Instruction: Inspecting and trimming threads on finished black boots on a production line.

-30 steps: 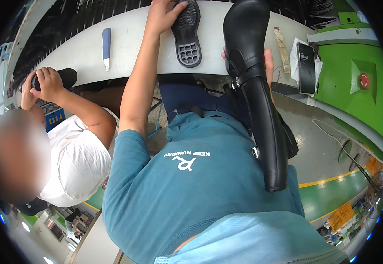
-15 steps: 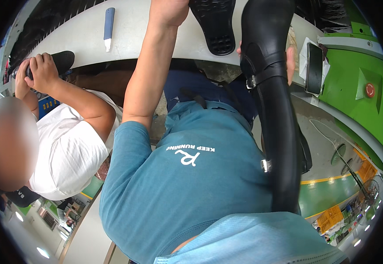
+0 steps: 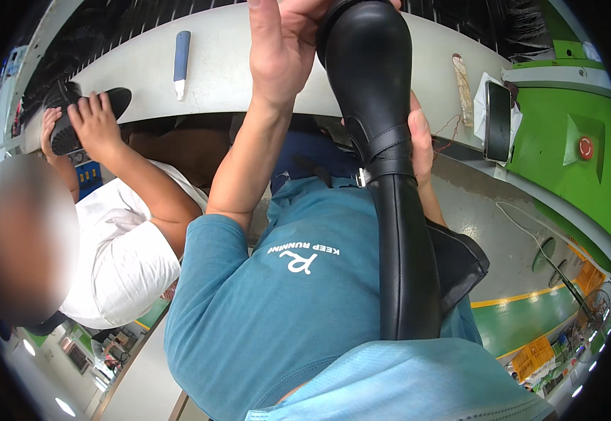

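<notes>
A tall black boot [image 3: 390, 154] with a crossed ankle strap and silver buckle lies in front of me, its toe away from me and its shaft running down my chest. My left hand [image 3: 288, 59] is at the toe, thumb stretched up, the other fingers reaching behind the boot and partly hidden. A dark rim [image 3: 328, 31] shows along the toe's left side. My right hand [image 3: 421, 140] grips the boot from beneath at the ankle, thumb on its right side. Beside the shaft hangs another black leather-like piece [image 3: 460, 266], partly hidden.
A blue-handled tool [image 3: 181, 63] with a white tip lies on the pale worktop [image 3: 242, 42]. At the right are a phone [image 3: 498, 121] on white paper, a whitish strip [image 3: 462, 91] and a green machine [image 3: 565, 154] with a red button. On the left, a co-worker's hands [image 3: 95, 123] handle black footwear.
The boot and my right hand have moved left. The black sole near my left hand is no longer seen apart; that hand is now against the boot's toe.
</notes>
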`<state>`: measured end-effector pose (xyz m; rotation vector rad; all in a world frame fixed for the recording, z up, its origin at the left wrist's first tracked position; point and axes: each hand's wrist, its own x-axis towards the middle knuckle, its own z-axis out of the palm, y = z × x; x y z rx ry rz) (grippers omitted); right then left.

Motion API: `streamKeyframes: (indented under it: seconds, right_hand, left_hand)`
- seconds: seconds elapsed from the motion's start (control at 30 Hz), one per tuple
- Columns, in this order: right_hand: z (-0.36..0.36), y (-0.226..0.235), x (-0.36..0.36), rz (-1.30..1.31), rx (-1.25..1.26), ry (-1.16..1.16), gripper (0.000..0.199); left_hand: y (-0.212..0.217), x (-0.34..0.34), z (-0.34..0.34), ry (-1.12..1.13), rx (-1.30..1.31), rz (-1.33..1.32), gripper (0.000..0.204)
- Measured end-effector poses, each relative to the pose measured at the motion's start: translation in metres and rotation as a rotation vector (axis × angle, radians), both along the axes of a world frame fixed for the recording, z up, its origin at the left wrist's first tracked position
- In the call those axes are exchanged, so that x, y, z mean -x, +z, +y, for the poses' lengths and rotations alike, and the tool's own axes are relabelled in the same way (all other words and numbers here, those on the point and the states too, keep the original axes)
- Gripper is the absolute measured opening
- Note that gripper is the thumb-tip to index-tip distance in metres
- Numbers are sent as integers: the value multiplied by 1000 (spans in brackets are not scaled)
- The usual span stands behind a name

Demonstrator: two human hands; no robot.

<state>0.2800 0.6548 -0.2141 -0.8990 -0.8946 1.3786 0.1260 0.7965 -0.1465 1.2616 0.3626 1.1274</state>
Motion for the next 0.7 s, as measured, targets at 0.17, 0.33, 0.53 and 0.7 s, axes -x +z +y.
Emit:
streamKeyframes:
  seconds: [0.17,0.33,0.53,0.7]
  right_hand:
    - [-4,3,0,32,29,3,82]
    - [-6,1,-1,20,13,15,81]
    - [-6,-2,-1,40,19,15,79]
    - [-6,-2,-1,54,22,11,79]
  left_hand:
    - [4,1,-12,68,19,84,119]
    - [5,-1,-15,65,15,68,119]
    - [6,-1,-18,61,41,38,119]
    - [6,0,-18,78,-36,136,119]
